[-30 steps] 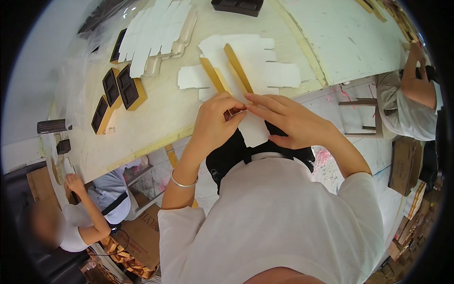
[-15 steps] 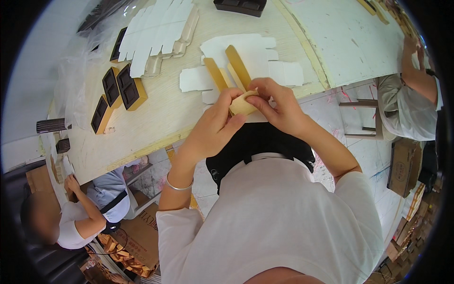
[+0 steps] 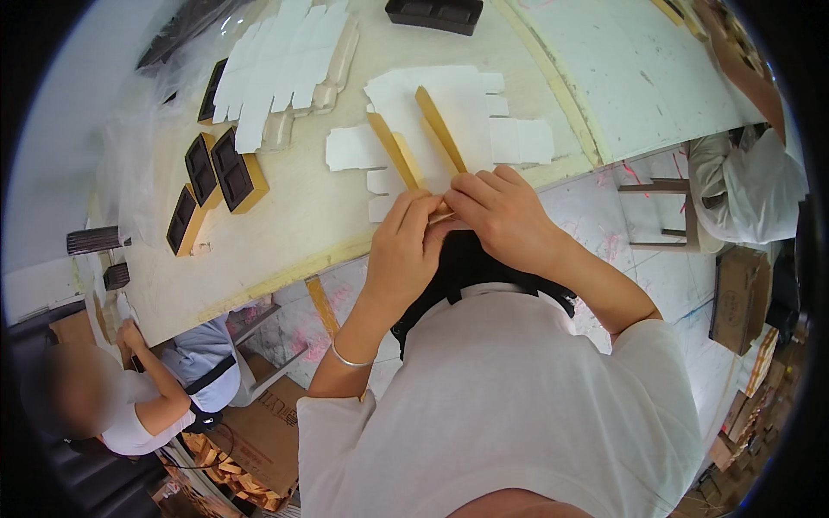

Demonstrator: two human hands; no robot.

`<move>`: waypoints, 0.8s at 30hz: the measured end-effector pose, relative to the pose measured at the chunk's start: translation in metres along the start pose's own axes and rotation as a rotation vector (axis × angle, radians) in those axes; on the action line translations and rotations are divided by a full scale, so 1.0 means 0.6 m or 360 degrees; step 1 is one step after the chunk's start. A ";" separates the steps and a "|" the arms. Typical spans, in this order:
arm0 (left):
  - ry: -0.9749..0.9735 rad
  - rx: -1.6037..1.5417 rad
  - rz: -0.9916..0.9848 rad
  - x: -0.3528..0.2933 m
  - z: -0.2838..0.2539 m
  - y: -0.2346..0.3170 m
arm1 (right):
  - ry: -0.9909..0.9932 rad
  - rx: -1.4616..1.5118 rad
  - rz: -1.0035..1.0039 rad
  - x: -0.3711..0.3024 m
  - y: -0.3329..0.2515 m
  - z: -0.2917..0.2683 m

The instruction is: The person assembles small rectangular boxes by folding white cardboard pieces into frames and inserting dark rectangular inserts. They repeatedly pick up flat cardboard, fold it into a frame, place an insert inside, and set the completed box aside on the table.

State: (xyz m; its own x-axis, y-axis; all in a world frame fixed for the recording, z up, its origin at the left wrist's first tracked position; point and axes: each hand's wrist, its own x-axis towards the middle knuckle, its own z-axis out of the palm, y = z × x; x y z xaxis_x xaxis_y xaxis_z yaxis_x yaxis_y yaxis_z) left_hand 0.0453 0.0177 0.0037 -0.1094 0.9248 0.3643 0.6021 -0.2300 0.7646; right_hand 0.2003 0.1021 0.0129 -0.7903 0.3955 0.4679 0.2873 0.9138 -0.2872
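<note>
A partly folded gold cardboard box (image 3: 441, 131) has two long gold side walls standing up and lies over flat white card blanks (image 3: 522, 141) at the table's near edge. My left hand (image 3: 401, 246) is closed on the box's near end from the left, fingers bent at the fold. From the other side my right hand (image 3: 505, 211) grips that same end, its fingertips close to the left ones. Both thumbs and the folded flap between them are mostly hidden by the fingers.
Left on the table stand several gold boxes (image 3: 251, 183) with dark trays inside, beside a stack of white card blanks (image 3: 289, 60). A dark plastic tray (image 3: 436, 14) lies at the far edge. One person sits at the lower left, another at the right by a stool (image 3: 661, 186).
Both hands have turned over the box's near end and drawn slightly toward me. The raised cream flap now lies lower, mostly covered by fingers. My left forearm has shifted right.
</note>
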 end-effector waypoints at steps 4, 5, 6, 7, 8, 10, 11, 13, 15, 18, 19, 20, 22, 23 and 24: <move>-0.0169 0.0221 0.0022 0.018 -0.013 -0.005 | -0.0570 0.0124 0.0199 0.022 0.008 -0.016; -0.0212 0.0199 -0.0011 0.021 -0.017 -0.003 | -0.0672 0.0189 0.0223 0.029 0.011 -0.023; -0.0258 0.0176 -0.0036 0.026 -0.021 0.000 | -0.0770 0.0249 0.0251 0.034 0.014 -0.026; -0.0309 0.0173 -0.0061 0.029 -0.027 0.003 | -0.0735 0.0431 0.0224 0.034 0.019 -0.029; -0.0361 0.0171 -0.0087 0.031 -0.035 0.008 | -0.0700 0.0612 0.0196 0.029 0.025 -0.033; -0.0518 0.0206 -0.0034 0.043 -0.055 0.008 | -0.0472 0.0599 0.0115 0.025 0.042 -0.045; -0.0625 0.0250 0.0032 0.049 -0.072 0.004 | -0.0286 0.0417 0.0061 0.025 0.053 -0.054; -0.0602 0.0513 0.0189 0.051 -0.086 0.020 | -0.0087 0.0101 -0.0040 0.034 0.072 -0.061; -0.0338 0.0877 0.0369 0.061 -0.086 0.041 | -0.0149 -0.0068 -0.0136 0.041 0.082 -0.053; -0.0003 0.1120 0.0420 0.061 -0.066 0.061 | 0.0004 -0.0041 -0.0152 0.043 0.035 -0.048; -0.0072 0.1069 0.0415 0.057 -0.066 0.051 | 0.0013 0.0190 -0.0137 0.042 0.025 -0.051; -0.0142 0.1016 0.0410 0.053 -0.065 0.029 | 0.0021 0.0421 -0.0120 0.042 0.017 -0.054; -0.0376 0.0717 0.0295 0.052 -0.075 -0.021 | 0.0087 0.0512 -0.0064 0.041 0.020 -0.066; -0.0376 0.0712 0.0338 0.055 -0.085 -0.035 | 0.0075 0.0331 -0.0060 0.042 0.038 -0.080; -0.0384 0.0692 0.0399 0.068 -0.092 -0.039 | -0.0040 0.0262 -0.0061 0.036 0.054 -0.083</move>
State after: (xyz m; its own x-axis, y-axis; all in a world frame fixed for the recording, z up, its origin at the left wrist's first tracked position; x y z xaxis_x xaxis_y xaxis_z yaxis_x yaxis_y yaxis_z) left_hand -0.0170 0.0445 0.0300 0.2326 0.9128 0.3358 0.8630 -0.3529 0.3615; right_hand 0.2193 0.1451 0.0554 -0.8128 0.3566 0.4606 0.1659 0.8996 -0.4039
